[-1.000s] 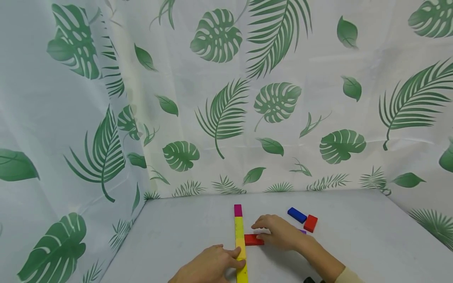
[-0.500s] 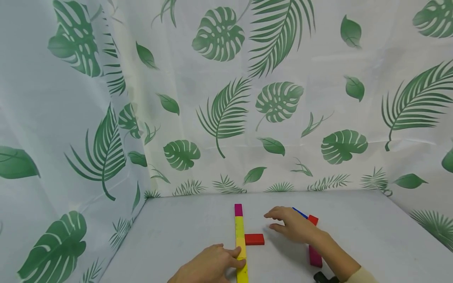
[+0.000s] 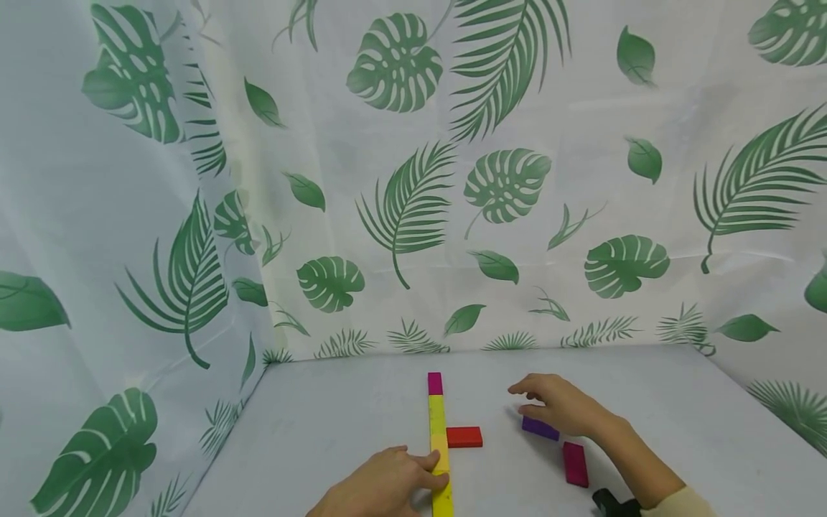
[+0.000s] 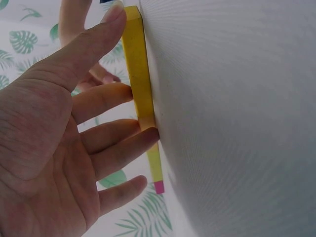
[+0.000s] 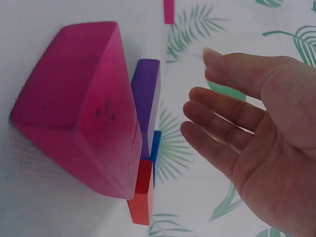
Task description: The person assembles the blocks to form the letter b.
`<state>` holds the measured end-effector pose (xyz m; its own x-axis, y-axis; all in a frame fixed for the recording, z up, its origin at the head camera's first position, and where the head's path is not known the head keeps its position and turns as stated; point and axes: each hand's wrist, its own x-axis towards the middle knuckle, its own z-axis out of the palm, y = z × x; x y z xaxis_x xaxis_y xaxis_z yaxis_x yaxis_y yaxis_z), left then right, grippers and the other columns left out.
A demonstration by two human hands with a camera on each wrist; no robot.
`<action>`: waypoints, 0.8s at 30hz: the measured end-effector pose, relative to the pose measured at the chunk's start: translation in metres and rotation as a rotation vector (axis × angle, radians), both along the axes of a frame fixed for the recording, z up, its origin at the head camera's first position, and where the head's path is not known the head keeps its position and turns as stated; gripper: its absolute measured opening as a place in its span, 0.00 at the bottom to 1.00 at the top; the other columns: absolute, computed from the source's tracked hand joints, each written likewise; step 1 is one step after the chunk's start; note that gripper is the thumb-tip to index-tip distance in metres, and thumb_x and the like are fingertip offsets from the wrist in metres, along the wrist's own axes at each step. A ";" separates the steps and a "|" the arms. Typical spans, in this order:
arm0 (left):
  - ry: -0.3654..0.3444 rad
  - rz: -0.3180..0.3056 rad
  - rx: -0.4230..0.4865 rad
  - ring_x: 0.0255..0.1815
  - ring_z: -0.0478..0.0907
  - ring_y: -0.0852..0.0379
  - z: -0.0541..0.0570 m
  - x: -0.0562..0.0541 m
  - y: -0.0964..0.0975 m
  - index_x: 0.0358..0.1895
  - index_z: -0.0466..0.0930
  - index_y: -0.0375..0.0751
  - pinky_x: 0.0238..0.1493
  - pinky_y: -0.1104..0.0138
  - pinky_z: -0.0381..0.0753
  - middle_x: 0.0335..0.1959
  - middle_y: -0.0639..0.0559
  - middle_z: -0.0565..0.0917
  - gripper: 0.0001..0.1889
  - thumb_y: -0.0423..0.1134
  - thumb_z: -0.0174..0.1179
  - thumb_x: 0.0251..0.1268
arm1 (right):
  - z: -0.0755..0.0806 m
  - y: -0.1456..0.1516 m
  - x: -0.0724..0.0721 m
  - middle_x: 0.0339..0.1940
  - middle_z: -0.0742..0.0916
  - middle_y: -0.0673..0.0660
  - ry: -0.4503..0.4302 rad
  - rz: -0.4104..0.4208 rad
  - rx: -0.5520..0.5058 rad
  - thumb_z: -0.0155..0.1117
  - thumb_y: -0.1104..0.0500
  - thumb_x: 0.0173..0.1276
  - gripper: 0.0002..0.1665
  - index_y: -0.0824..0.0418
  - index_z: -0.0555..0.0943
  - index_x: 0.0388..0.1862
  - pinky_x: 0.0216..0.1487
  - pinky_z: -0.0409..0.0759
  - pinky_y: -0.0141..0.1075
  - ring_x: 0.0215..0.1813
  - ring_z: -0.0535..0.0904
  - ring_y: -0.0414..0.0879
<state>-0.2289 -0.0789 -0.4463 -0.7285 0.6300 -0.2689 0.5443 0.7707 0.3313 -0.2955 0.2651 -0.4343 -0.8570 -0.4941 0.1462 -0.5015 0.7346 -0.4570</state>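
Observation:
A straight row of blocks runs away from me: yellow blocks (image 3: 442,501) nearest, a yellow-green block (image 3: 436,416) beyond, and a magenta block (image 3: 435,383) at the far end. My left hand (image 3: 384,482) rests against the near yellow part, its thumb and fingers extended along it in the left wrist view. A red block (image 3: 464,436) lies crosswise at the row's right side. Over a purple block (image 3: 540,428) hovers my right hand (image 3: 565,408), fingers loosely bent and nothing between them. Closer to me lies a dark pink block (image 3: 575,464).
In the right wrist view, a red-orange block (image 5: 142,195) and a blue block (image 5: 156,150) sit beyond the dark pink one; my right hand hides them in the head view. A leaf-printed curtain (image 3: 413,215) encloses the white table (image 3: 336,409) behind and at the sides.
My right hand has moved away from the red block beside the row, rightward to above the purple block. My left hand has stayed on the yellow blocks.

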 end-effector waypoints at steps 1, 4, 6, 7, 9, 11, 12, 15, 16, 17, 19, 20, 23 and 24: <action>-0.003 0.004 -0.001 0.65 0.79 0.56 0.000 0.000 0.000 0.65 0.81 0.76 0.69 0.45 0.78 0.69 0.70 0.79 0.29 0.61 0.74 0.58 | -0.001 0.001 0.000 0.55 0.89 0.57 -0.013 0.001 -0.003 0.72 0.57 0.71 0.20 0.61 0.86 0.60 0.53 0.88 0.48 0.53 0.85 0.55; -0.006 0.015 -0.002 0.65 0.79 0.54 0.000 0.001 0.000 0.64 0.81 0.76 0.69 0.45 0.78 0.69 0.70 0.79 0.29 0.60 0.75 0.57 | -0.002 0.003 -0.001 0.55 0.89 0.57 -0.052 0.004 -0.007 0.72 0.58 0.70 0.20 0.60 0.87 0.59 0.52 0.88 0.47 0.52 0.85 0.53; -0.001 0.014 -0.006 0.65 0.79 0.55 -0.001 0.001 0.000 0.65 0.81 0.76 0.69 0.45 0.78 0.69 0.70 0.79 0.29 0.60 0.75 0.57 | -0.003 0.005 -0.001 0.54 0.90 0.56 -0.076 0.004 -0.002 0.73 0.59 0.69 0.20 0.60 0.87 0.59 0.49 0.88 0.43 0.50 0.84 0.51; 0.001 0.013 -0.008 0.65 0.79 0.55 -0.001 0.001 0.000 0.65 0.81 0.76 0.69 0.45 0.78 0.69 0.70 0.79 0.29 0.60 0.75 0.57 | -0.003 0.006 -0.001 0.53 0.90 0.56 -0.086 0.003 0.002 0.73 0.60 0.68 0.19 0.61 0.87 0.58 0.48 0.88 0.41 0.49 0.84 0.51; 0.003 0.011 -0.008 0.65 0.79 0.55 -0.001 0.001 0.000 0.65 0.81 0.76 0.69 0.45 0.78 0.69 0.70 0.79 0.29 0.60 0.75 0.57 | -0.003 0.007 -0.001 0.51 0.91 0.55 -0.104 0.000 0.011 0.74 0.61 0.67 0.19 0.61 0.88 0.56 0.46 0.88 0.39 0.48 0.84 0.50; 0.006 0.007 -0.006 0.64 0.79 0.55 -0.001 0.001 0.000 0.65 0.81 0.76 0.69 0.45 0.78 0.69 0.70 0.79 0.29 0.60 0.75 0.57 | -0.003 0.009 -0.001 0.49 0.91 0.55 -0.118 0.001 0.019 0.75 0.63 0.65 0.18 0.62 0.89 0.54 0.45 0.88 0.38 0.48 0.85 0.50; 0.007 0.004 -0.004 0.65 0.79 0.54 -0.001 0.001 0.000 0.65 0.81 0.76 0.69 0.45 0.78 0.69 0.70 0.79 0.29 0.60 0.75 0.57 | -0.003 0.009 -0.001 0.49 0.91 0.54 -0.125 -0.001 0.024 0.76 0.64 0.64 0.18 0.62 0.89 0.53 0.45 0.89 0.39 0.48 0.85 0.50; 0.008 -0.004 0.005 0.66 0.79 0.54 0.000 0.000 -0.001 0.65 0.81 0.75 0.69 0.45 0.78 0.69 0.70 0.78 0.29 0.61 0.74 0.57 | -0.003 0.010 0.000 0.47 0.91 0.54 -0.146 -0.002 0.027 0.76 0.67 0.63 0.17 0.62 0.90 0.51 0.45 0.89 0.42 0.47 0.85 0.50; 0.006 -0.005 0.011 0.66 0.78 0.54 0.000 0.000 -0.001 0.65 0.80 0.75 0.70 0.45 0.78 0.69 0.69 0.78 0.29 0.62 0.74 0.57 | -0.003 0.010 0.000 0.46 0.91 0.54 -0.153 -0.005 0.028 0.75 0.67 0.63 0.16 0.62 0.90 0.51 0.45 0.89 0.43 0.47 0.85 0.50; 0.006 -0.009 0.012 0.67 0.78 0.54 0.000 0.000 -0.001 0.65 0.80 0.75 0.70 0.46 0.77 0.69 0.69 0.78 0.29 0.62 0.74 0.57 | -0.003 0.009 0.000 0.45 0.91 0.53 -0.159 -0.008 0.029 0.75 0.68 0.63 0.16 0.62 0.90 0.51 0.45 0.89 0.43 0.47 0.85 0.50; 0.006 -0.015 0.020 0.68 0.78 0.55 0.000 0.000 -0.002 0.65 0.80 0.75 0.71 0.46 0.77 0.70 0.68 0.78 0.30 0.63 0.73 0.57 | -0.004 0.008 0.001 0.44 0.90 0.53 -0.165 -0.015 0.031 0.74 0.69 0.63 0.16 0.62 0.90 0.50 0.45 0.89 0.43 0.46 0.85 0.49; 0.006 -0.016 0.023 0.68 0.78 0.55 0.000 0.000 -0.002 0.65 0.80 0.74 0.70 0.46 0.77 0.70 0.68 0.78 0.30 0.62 0.73 0.57 | -0.004 0.008 0.002 0.44 0.90 0.53 -0.166 -0.018 0.031 0.74 0.69 0.63 0.16 0.62 0.90 0.50 0.45 0.90 0.44 0.46 0.85 0.49; 0.026 -0.037 0.017 0.66 0.78 0.59 -0.001 0.000 -0.003 0.66 0.80 0.73 0.71 0.47 0.77 0.70 0.68 0.78 0.30 0.63 0.73 0.58 | -0.005 0.006 0.003 0.44 0.90 0.53 -0.165 -0.024 0.030 0.74 0.69 0.63 0.15 0.62 0.90 0.50 0.45 0.90 0.44 0.46 0.85 0.49; 0.032 -0.044 0.017 0.66 0.78 0.61 -0.001 -0.001 -0.003 0.66 0.80 0.73 0.71 0.47 0.76 0.70 0.67 0.78 0.30 0.63 0.72 0.58 | -0.005 0.006 0.003 0.44 0.90 0.53 -0.165 -0.024 0.029 0.74 0.69 0.63 0.16 0.62 0.90 0.50 0.45 0.90 0.44 0.46 0.85 0.49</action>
